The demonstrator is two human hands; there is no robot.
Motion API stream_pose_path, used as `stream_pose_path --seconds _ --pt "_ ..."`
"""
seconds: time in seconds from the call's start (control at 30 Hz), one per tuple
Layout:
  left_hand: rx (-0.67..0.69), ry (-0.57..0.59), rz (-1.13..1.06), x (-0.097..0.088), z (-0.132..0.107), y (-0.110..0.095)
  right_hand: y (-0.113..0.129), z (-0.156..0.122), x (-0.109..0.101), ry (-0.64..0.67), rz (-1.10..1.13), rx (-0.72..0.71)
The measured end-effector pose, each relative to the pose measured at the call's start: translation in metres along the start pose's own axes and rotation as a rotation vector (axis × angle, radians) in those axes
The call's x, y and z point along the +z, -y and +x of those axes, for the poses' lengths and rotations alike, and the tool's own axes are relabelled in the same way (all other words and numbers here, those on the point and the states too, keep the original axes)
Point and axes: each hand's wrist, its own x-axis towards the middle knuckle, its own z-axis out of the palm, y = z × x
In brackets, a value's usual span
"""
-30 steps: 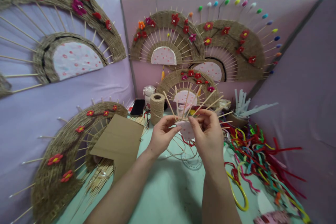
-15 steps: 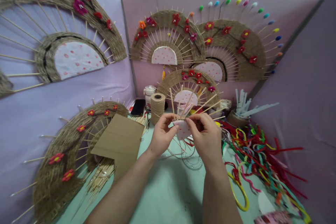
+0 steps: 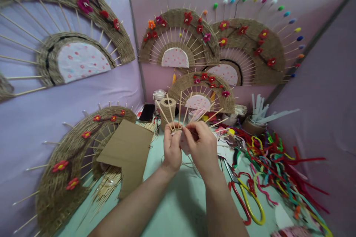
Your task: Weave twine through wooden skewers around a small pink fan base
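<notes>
Both hands are close together above the middle of the worktop [image 3: 180,203], each clamped on the same small fan piece [image 3: 184,146] with a pale, pink-spotted face. From where I stand, the left hand [image 3: 172,148] grips its left side, thumb towards the person, while the right hand [image 3: 202,146] pinches its upper edge with thumb and bent fingers. Just what those fingertips press on is hidden from me. Thin wooden sticks [image 3: 180,107] spread upward and outward from that edge, some passing behind the right hand.

Behind the hands stands a spool of twine [image 3: 164,108], with a dark phone [image 3: 147,113] lying to its left. A flowered fan [image 3: 198,102] with a spotted centre stands further back, and a larger flowered fan [image 3: 175,59] is up on the pink panel [image 3: 155,77].

Near the right forearm lie scissors [image 3: 236,180] with one red and one yellow handle, their blades pointing away from the person. Beyond them, fuzzy coloured stems [image 3: 289,172] sprawl in a heap. Over on the left, a piece of brown cardboard [image 3: 126,144] partly covers a bundle of thin sticks [image 3: 107,187].
</notes>
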Motion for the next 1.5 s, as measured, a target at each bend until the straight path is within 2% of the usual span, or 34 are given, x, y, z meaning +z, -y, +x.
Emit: stream_pose_path --seconds 0.13,0.23,0.33,0.4,0.47,0.53,0.6,0.67,0.73,0.8,0.87,0.93,1.0,1.1,1.23,1.3,1.4,1.5 --pt "0.028 -0.020 0.032 0.003 0.000 0.002 0.002 0.000 0.003 0.025 0.022 0.018" --pt "0.092 -0.021 0.124 -0.001 0.004 0.007 -0.002 0.001 -0.002 0.036 0.047 0.079" --pt "0.208 -0.064 0.284 -0.008 0.012 0.008 -0.012 0.002 -0.020 0.142 0.089 0.213" --pt "0.312 -0.092 0.388 -0.013 0.017 0.006 -0.020 0.002 -0.039 0.250 0.103 0.297" --pt "0.402 -0.089 0.479 -0.016 0.020 0.003 -0.027 0.001 -0.058 0.302 0.081 0.352" --pt "0.477 -0.043 0.559 -0.017 0.021 -0.001 -0.029 -0.001 -0.073 0.237 0.111 0.382" --pt "0.548 0.042 0.631 -0.016 0.020 -0.003 -0.024 -0.002 -0.079 0.091 0.248 0.401" --pt "0.615 0.166 0.700 -0.013 0.016 -0.004 -0.016 -0.003 -0.078 -0.038 0.475 0.427" --pt "0.680 0.293 0.756 -0.011 0.012 -0.004 -0.008 -0.002 -0.074 -0.103 0.687 0.466" --pt "0.739 0.381 0.786 -0.010 0.008 -0.005 -0.001 -0.001 -0.071 -0.183 0.749 0.467" --pt "0.762 0.431 0.797 -0.009 0.006 -0.006 0.003 -0.001 -0.070 -0.346 0.605 0.404" --pt "0.756 0.477 0.805 -0.009 0.006 -0.007 0.006 -0.003 -0.072 -0.502 0.351 0.287" --pt "0.744 0.519 0.808 -0.010 0.007 -0.008 0.006 -0.005 -0.075 -0.551 0.154 0.191" --pt "0.734 0.569 0.800 -0.011 0.010 -0.008 0.000 -0.008 -0.082 -0.491 0.062 0.179" --pt "0.732 0.640 0.796 -0.014 0.015 -0.010 -0.018 -0.008 -0.094 -0.379 0.094 0.349" --pt "0.735 0.634 0.800 -0.016 0.017 -0.011 -0.024 -0.008 -0.099 -0.304 0.116 0.438" --pt "0.752 0.549 0.799 -0.018 0.020 -0.015 -0.024 -0.007 -0.099 -0.284 0.076 0.445" --pt "0.749 0.361 0.782 -0.019 0.023 -0.020 -0.013 -0.006 -0.091 -0.271 0.020 0.349"
